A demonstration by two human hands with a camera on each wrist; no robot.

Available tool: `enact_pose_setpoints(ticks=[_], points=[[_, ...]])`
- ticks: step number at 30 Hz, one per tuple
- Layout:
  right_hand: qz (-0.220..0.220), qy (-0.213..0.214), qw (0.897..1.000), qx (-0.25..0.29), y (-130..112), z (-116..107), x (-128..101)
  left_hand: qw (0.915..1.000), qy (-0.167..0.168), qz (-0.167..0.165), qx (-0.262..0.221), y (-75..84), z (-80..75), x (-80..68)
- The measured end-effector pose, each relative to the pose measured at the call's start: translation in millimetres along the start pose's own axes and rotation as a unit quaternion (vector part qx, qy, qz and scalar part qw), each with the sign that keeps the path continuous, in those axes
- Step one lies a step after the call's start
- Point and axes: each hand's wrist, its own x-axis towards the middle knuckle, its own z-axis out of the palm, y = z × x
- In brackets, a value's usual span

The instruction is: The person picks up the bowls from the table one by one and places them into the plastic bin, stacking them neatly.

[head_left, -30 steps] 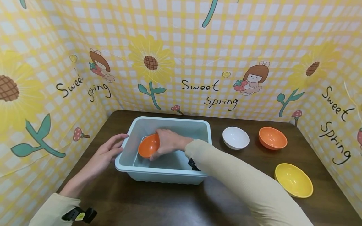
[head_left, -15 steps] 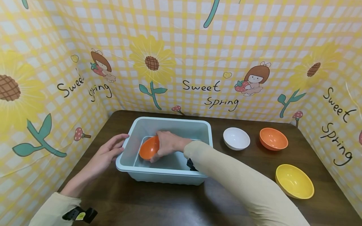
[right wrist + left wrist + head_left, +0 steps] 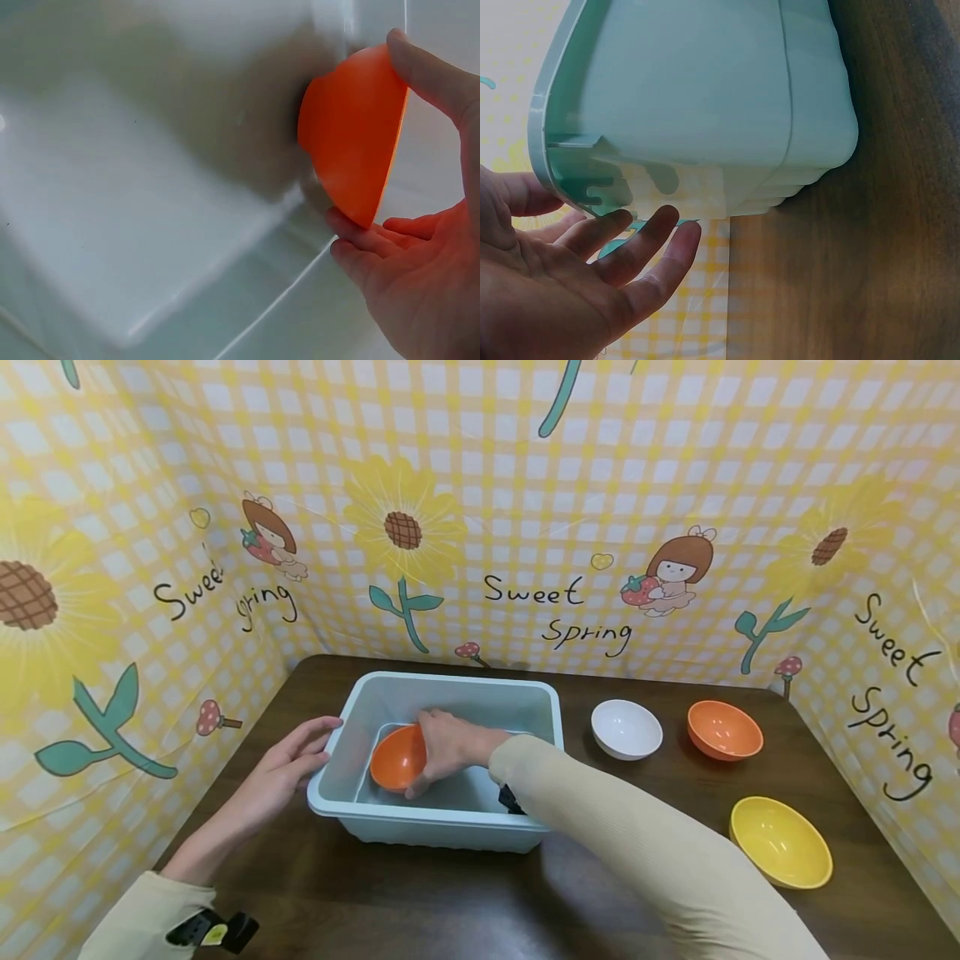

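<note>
A light blue plastic basin point(image 3: 435, 827) stands on the table. Inside its left part, my right hand point(image 3: 447, 747) grips an orange bowl point(image 3: 396, 760). In the right wrist view the thumb presses one side of the orange bowl's rim point(image 3: 356, 135) and the fingers of the right hand point(image 3: 420, 262) the opposite side; the bowl is close to the basin floor, and whether it touches cannot be told. At the basin's left rim rests my left hand point(image 3: 281, 764). Loosely spread fingers of the left hand point(image 3: 592, 270) lie against the outside of the basin wall point(image 3: 682, 82).
Right of the basin, a white bowl point(image 3: 626, 729) and another orange bowl point(image 3: 724, 731) stand near the back of the dark wooden table point(image 3: 390, 902). A yellow bowl point(image 3: 780, 843) sits nearer, beside the right sleeve point(image 3: 630, 827). Patterned yellow cloth point(image 3: 510, 510) surrounds the table.
The right hand and its orange bowl have sunk slightly lower in the basin. The left hand stays at the rim, and the other bowls stand where they were.
</note>
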Motion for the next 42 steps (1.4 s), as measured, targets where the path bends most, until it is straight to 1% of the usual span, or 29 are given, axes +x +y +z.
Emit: enact_pose_setpoints(ticks=[6, 14, 27, 38, 42], points=[[-0.003, 0.006, 1.0, -0.021, 2, 1, 0, 1.0, 0.001, 0.006, -0.003, -2.2, 1.2, 0.5], [0.002, 0.007, 1.0, -0.024, -2, 1, -1, 1.0, 0.004, 0.005, -0.002, -1.7, 1.4, 1.1], [-0.003, 0.018, 0.997, -0.069, -8, 0, -3, 1.0, 0.002, 0.004, -0.006, 0.2, 2.1, 1.4], [-0.003, 0.017, 0.998, -0.064, -11, -4, -3, 1.0, 0.001, 0.002, -0.003, 0.0, 1.6, 1.2], [-0.009, 0.014, 0.998, -0.056, -11, -11, -4, 1.0, 0.002, -0.001, 0.0, 0.2, 1.2, 0.6]])
